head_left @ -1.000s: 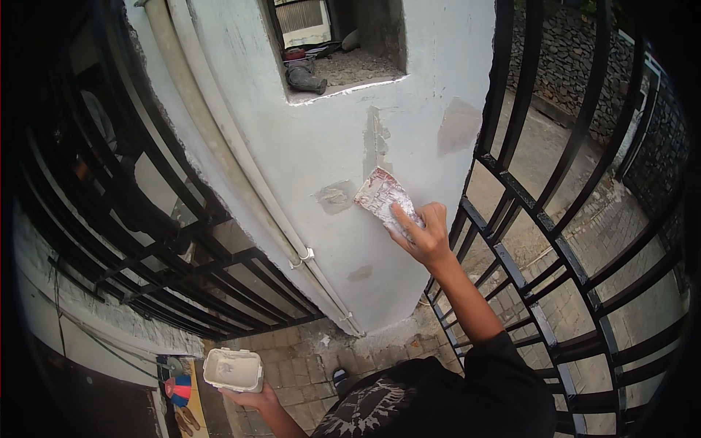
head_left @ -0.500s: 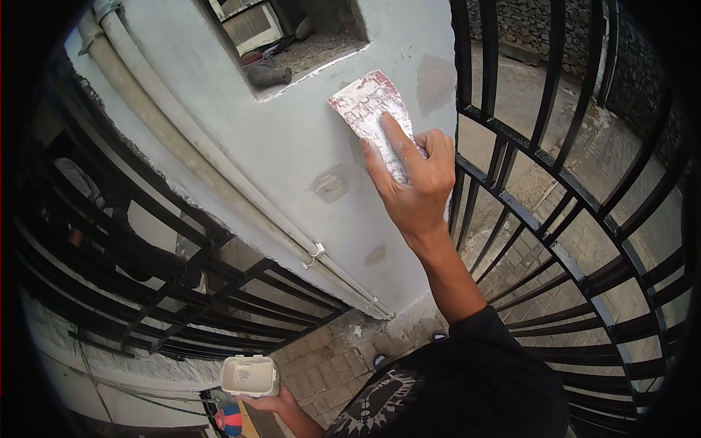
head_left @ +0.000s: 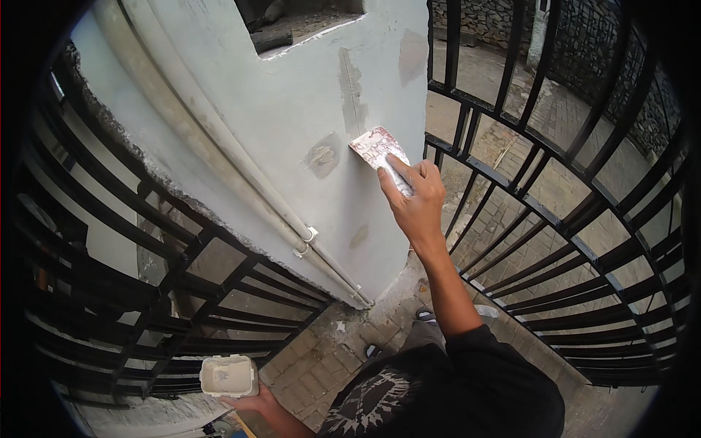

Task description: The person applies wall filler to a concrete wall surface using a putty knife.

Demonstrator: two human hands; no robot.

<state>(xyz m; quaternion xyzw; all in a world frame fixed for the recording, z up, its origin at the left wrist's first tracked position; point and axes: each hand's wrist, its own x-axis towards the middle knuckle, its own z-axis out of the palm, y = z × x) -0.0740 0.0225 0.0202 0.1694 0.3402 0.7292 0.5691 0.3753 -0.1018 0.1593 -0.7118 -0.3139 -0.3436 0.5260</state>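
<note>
— Head view: what has changed since half a second ago?

— The right hand point(head_left: 416, 208) has come down the grey wall point(head_left: 292, 131). The putty knife point(head_left: 380, 150) was near the niche point(head_left: 307, 25) then; now its blade lies flat against the wall just right of a patched spot point(head_left: 321, 155), below a vertical streak of filler point(head_left: 353, 91). The left hand point(head_left: 252, 401) has barely shifted.

— How do the fingers stand?

— Right fingers point(head_left: 398, 171) are closed round the knife's handle, forefinger stretched along the blade. Left ones curl under a small white tub point(head_left: 228, 375), held low near the paved floor point(head_left: 321, 358).

— Room to move?

— Tight. Black railing bars point(head_left: 526, 139) curve close on the right, more bars point(head_left: 146, 292) on the left. Two pipes point(head_left: 241, 182) run slantwise down the wall, well left of the blade. The wall's corner edge sits just beside the knife.

— Anything unclear?

— The handle is hidden in the palm, most of the left hand is hidden under the tub, and the niche is cut off at the top.
</note>
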